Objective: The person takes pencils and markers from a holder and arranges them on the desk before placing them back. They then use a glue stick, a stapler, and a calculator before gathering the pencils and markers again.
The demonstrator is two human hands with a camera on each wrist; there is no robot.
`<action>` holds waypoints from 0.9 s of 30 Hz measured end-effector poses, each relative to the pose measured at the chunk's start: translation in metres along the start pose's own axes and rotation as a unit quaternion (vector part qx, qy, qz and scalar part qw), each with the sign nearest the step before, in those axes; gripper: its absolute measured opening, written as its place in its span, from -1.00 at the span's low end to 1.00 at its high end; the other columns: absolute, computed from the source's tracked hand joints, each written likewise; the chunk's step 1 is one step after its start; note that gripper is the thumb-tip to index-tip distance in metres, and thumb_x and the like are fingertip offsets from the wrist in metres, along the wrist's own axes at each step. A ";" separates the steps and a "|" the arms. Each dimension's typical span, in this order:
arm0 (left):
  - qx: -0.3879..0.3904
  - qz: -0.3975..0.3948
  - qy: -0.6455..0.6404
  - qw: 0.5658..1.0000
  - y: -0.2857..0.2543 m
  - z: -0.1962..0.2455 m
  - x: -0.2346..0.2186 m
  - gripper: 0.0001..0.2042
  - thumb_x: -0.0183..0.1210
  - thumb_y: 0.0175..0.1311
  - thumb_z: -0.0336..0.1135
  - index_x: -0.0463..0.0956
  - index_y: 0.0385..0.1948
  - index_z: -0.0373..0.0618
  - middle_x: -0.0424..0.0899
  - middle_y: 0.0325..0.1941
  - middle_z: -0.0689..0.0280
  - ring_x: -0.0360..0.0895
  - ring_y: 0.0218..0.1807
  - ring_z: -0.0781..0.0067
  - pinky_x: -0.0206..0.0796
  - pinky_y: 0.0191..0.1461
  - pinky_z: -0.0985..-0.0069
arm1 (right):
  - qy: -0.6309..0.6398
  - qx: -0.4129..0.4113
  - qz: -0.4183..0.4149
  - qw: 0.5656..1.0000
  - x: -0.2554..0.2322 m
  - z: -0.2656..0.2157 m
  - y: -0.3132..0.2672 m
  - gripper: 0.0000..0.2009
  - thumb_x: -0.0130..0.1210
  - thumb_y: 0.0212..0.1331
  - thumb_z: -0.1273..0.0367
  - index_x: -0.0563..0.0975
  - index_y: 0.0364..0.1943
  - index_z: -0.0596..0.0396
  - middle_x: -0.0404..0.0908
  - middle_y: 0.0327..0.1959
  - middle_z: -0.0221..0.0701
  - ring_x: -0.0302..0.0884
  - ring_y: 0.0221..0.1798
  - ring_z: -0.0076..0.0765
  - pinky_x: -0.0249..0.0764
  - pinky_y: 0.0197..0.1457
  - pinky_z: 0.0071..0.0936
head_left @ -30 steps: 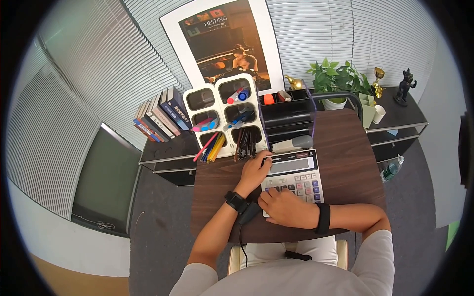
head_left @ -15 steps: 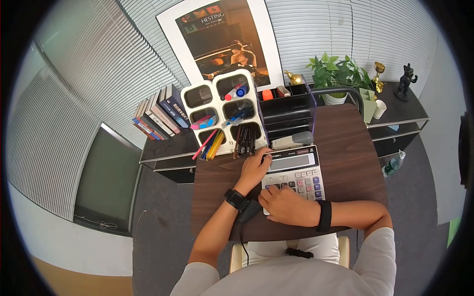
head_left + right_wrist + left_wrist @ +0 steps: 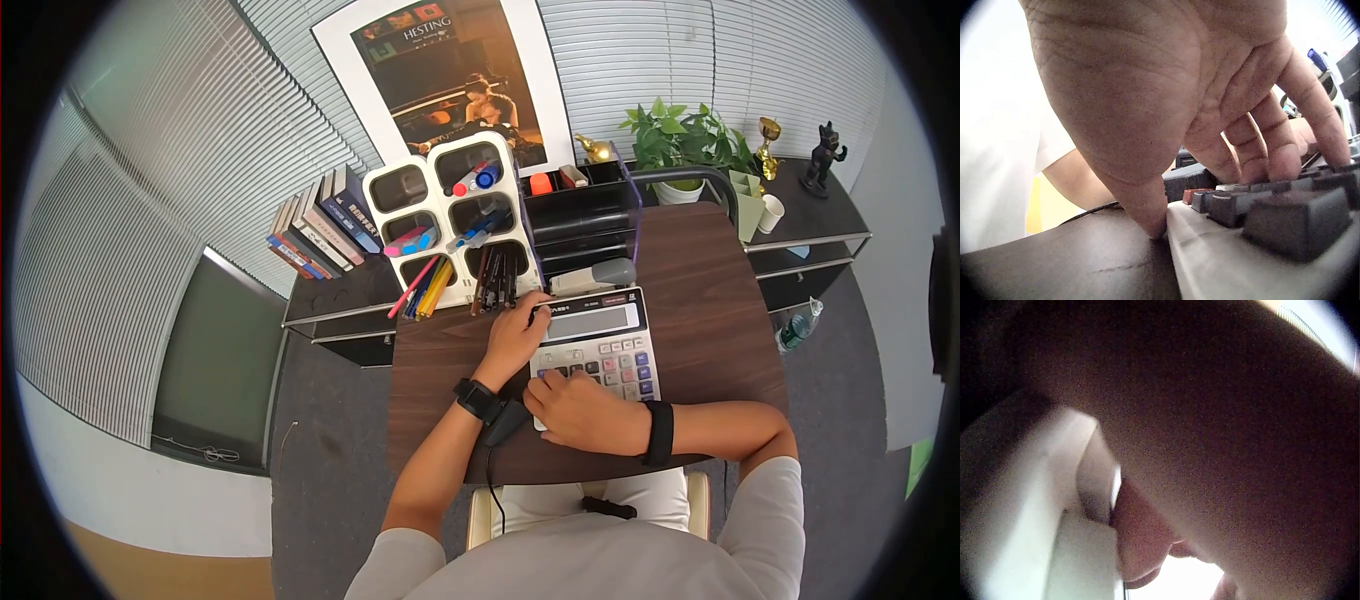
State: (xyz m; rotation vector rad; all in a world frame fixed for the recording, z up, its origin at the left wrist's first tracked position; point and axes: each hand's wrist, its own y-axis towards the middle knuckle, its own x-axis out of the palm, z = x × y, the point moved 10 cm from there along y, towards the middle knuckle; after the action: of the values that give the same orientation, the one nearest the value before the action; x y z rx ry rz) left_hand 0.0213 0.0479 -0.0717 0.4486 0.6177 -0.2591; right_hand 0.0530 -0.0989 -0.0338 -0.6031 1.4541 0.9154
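A large grey calculator [image 3: 640, 368] with a wide display lies near the front of the wooden desk [image 3: 715, 320]. My left hand [image 3: 513, 335] grips its upper left corner, thumb over the left side beside the display. The left wrist view is mostly dark, filled by a blurred part of that arm. Over the lower keys, my right hand [image 3: 588, 412] arches with fingers bent down. In the right wrist view its fingertips [image 3: 1285, 165] touch the dark keys [image 3: 1297, 219], while the thumb [image 3: 1147, 209] rests at the calculator's near edge on the desk.
Behind the calculator stand a white pen organizer [image 3: 448, 215] with pens and pencils and a black desk rack [image 3: 580, 225]. A grey-and-white stapler-like object [image 3: 595, 277] lies along its top edge. Books [image 3: 325, 225] and a potted plant [image 3: 680, 145] are farther back.
The head view has tilted slightly, so the desk and calculator sit a little higher in it. Both hands keep their places on the calculator, with only slight finger movement on the right.
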 end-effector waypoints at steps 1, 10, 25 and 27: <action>0.000 -0.001 0.000 1.000 0.000 0.000 0.000 -0.78 0.00 0.32 -0.21 0.46 -0.09 -0.01 0.59 -0.46 0.04 0.55 -0.33 -0.07 0.33 -0.23 0.18 | 0.001 0.000 0.000 1.000 0.000 0.000 0.000 -0.53 0.27 -0.05 0.11 0.48 -0.21 0.22 0.41 -0.31 -0.38 0.42 -0.20 -0.36 0.45 -0.36 -0.48; -0.026 -0.011 -0.007 1.000 0.000 -0.001 0.000 -0.77 0.00 0.31 -0.21 0.47 -0.09 -0.04 0.61 -0.40 0.03 0.57 -0.28 -0.06 0.35 -0.18 0.20 | -0.005 0.002 -0.006 1.000 0.004 0.001 0.000 -0.52 0.26 -0.04 0.10 0.48 -0.20 0.23 0.41 -0.31 -0.37 0.42 -0.20 -0.36 0.45 -0.37 -0.48; -0.016 -0.008 -0.013 1.000 0.001 0.008 -0.003 -0.77 0.00 0.30 -0.27 0.48 -0.11 -0.12 0.62 -0.33 0.02 0.58 -0.30 -0.04 0.36 -0.18 0.23 | -0.022 -0.004 0.046 0.999 0.002 -0.001 0.000 -0.71 0.17 -0.02 0.23 0.54 -0.34 0.18 0.41 -0.43 -0.39 0.47 -0.31 -0.38 0.50 -0.46 -0.41; -0.019 -0.007 -0.006 1.000 0.001 0.009 -0.003 -0.78 0.01 0.29 -0.27 0.48 -0.11 -0.13 0.62 -0.35 0.02 0.58 -0.33 -0.03 0.35 -0.22 0.24 | -0.020 -0.005 0.055 0.998 0.000 -0.001 0.000 -0.74 0.14 0.00 0.26 0.55 -0.34 0.18 0.41 -0.43 -0.39 0.47 -0.31 -0.38 0.50 -0.45 -0.40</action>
State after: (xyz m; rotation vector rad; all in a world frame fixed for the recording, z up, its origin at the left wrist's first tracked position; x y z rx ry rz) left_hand 0.0233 0.0450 -0.0630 0.4052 0.6133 -0.2632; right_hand 0.0525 -0.0994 -0.0342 -0.5127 1.4601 1.0155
